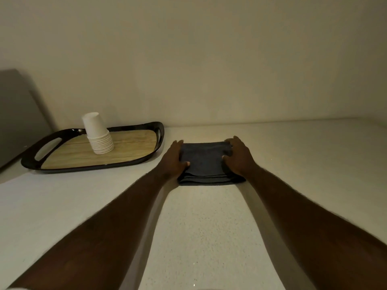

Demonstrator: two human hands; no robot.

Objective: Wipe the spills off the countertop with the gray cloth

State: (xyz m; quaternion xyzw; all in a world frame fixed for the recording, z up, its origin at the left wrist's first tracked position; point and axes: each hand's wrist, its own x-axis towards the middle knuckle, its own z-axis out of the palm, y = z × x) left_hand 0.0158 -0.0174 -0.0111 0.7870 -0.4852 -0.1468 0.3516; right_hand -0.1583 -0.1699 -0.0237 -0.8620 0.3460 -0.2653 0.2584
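Note:
A folded gray cloth (205,162) lies flat on the pale speckled countertop (199,227), near the back wall. My left hand (173,160) grips its left edge, thumb on top and fingers along the side. My right hand (238,156) grips its right edge the same way, fingers curled over the far corner. Both arms stretch forward from the bottom of the view. I cannot make out any spill on the counter in this dim light.
A dark-rimmed tray (150,158) with a wooden base sits to the left of the cloth, against the wall. A stack of upside-down white paper cups (98,135) stands on it. A gray panel (16,116) rises at the far left.

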